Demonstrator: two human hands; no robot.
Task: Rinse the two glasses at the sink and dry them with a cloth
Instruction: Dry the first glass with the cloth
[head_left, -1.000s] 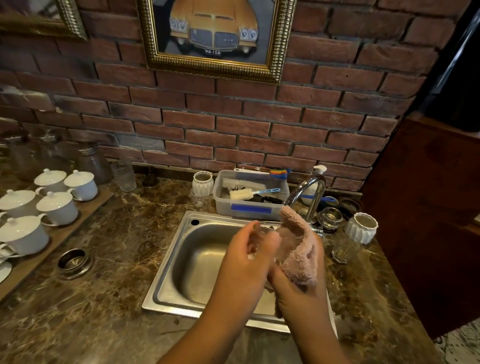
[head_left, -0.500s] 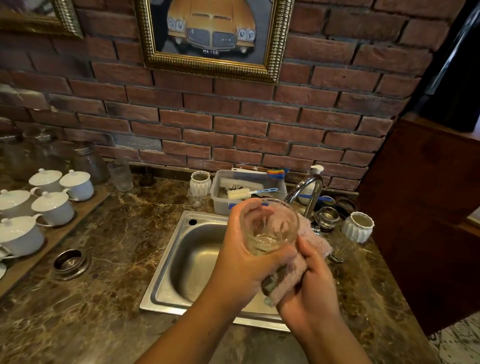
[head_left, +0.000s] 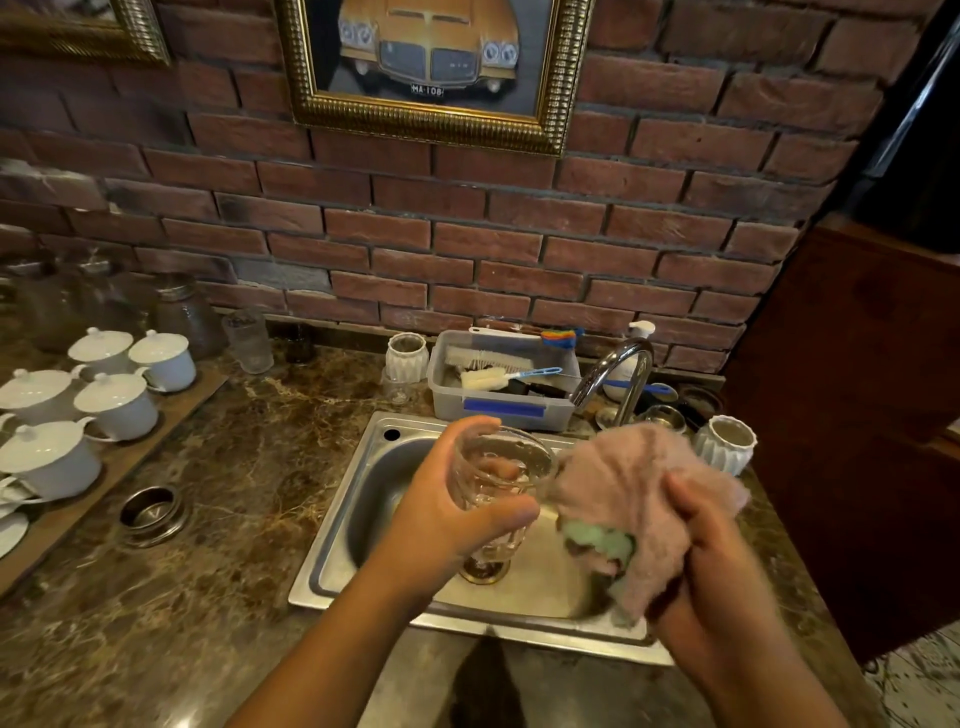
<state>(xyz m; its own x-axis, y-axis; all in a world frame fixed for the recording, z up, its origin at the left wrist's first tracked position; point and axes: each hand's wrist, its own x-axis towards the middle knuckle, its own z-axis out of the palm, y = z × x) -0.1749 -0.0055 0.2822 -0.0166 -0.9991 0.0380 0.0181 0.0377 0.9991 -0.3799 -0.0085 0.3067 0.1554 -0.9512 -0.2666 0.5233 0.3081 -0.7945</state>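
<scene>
My left hand (head_left: 441, 514) grasps a footed glass (head_left: 498, 483) round its bowl, above the steel sink (head_left: 332, 561). Just right of that grip, my right hand (head_left: 711, 545) clutches a bunched pink cloth (head_left: 623, 483). Far beyond both hands, the framed car picture's plate (head_left: 427, 90) reads "MA-108".

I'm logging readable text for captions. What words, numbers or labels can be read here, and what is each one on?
"MA-108": on the white number plate of the yellow car in the framed picture on the brick wall.
Blue label on the plastic tub: no writing can be made out.
Pump bottle behind the tap: any print is too small to read.
</scene>
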